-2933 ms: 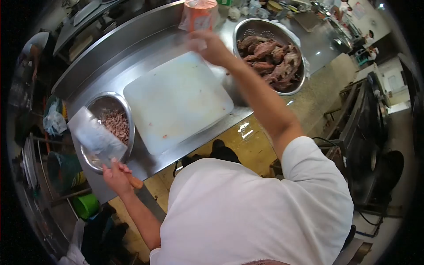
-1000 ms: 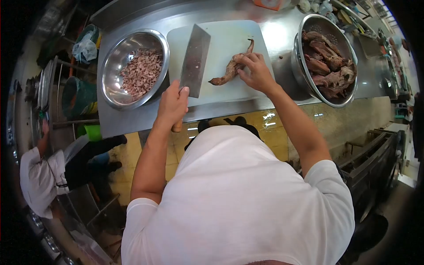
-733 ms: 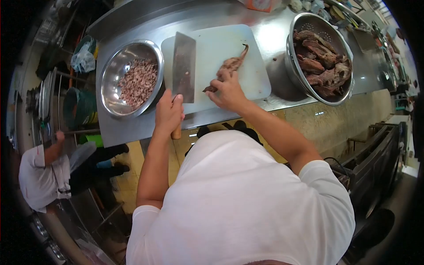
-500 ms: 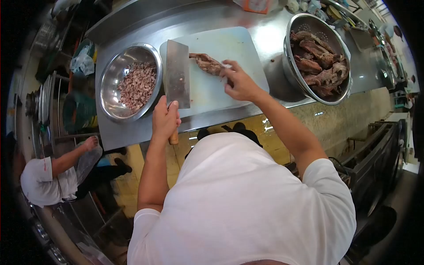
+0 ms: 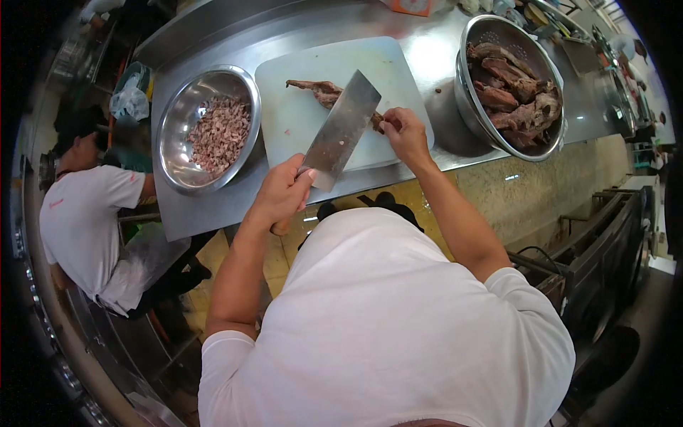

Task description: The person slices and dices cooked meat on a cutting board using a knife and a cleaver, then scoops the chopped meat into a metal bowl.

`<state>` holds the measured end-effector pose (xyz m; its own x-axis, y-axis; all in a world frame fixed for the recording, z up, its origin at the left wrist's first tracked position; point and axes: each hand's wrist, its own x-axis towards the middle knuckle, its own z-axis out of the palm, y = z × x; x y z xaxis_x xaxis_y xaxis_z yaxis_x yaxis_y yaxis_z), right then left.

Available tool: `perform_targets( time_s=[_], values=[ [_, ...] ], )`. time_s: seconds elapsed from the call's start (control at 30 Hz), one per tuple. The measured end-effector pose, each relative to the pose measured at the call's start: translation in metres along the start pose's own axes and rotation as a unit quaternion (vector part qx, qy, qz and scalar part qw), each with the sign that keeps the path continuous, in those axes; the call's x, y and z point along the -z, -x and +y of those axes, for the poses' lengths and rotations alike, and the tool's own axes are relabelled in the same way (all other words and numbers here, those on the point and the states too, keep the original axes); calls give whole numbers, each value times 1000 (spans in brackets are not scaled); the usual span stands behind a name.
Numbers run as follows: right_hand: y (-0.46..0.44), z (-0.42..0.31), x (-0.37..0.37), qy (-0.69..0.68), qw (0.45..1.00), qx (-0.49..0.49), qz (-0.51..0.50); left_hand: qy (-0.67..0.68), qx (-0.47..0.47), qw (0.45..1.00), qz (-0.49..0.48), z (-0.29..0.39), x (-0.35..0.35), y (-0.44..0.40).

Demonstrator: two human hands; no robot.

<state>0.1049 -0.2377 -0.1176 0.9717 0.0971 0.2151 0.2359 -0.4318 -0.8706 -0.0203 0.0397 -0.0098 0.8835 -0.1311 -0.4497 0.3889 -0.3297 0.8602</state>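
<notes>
The left hand [image 5: 282, 191], gripping the cleaver [image 5: 348, 129], had swung it over the meat [image 5: 324, 93], seemingly into cutting position, while the right hand [image 5: 408, 137] pinched one end.

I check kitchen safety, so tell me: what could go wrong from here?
The wide steel cleaver in the left hand crosses over the long brown piece of meat, close to the right hand; a slip might cut it. The uneven meat could also roll on the white rectangular cutting board.
</notes>
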Motion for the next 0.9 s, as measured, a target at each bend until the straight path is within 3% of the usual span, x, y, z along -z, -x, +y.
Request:
perform_targets(
  time_s=[0.1,0.17,0.4,0.47,0.57,0.8,0.9],
  values=[
    [1,0,2,25,999,-36,-9,-48,-29,998,-9,-3,5,-3],
    [2,1,0,-6,1000,-21,-12,-208,-89,974,14,-7,11,-9],
    [1,-3,-3,43,999,-23,-1,-272,-94,958,-5,24,10,-6],
    [2,-2,-6,6,999,-35,7,-381,-128,915,33,20,5,-5],
    [2,-9,-7,28,999,-41,5,-421,-69,904,-5,42,-6,-3],
    [7,-23,12,88,994,-64,-24,-433,-97,896,13,8,-37,-34],
    [-16,-57,81,-35,998,31,50,-336,-134,932,25,22,-13,-21]
  ],
)
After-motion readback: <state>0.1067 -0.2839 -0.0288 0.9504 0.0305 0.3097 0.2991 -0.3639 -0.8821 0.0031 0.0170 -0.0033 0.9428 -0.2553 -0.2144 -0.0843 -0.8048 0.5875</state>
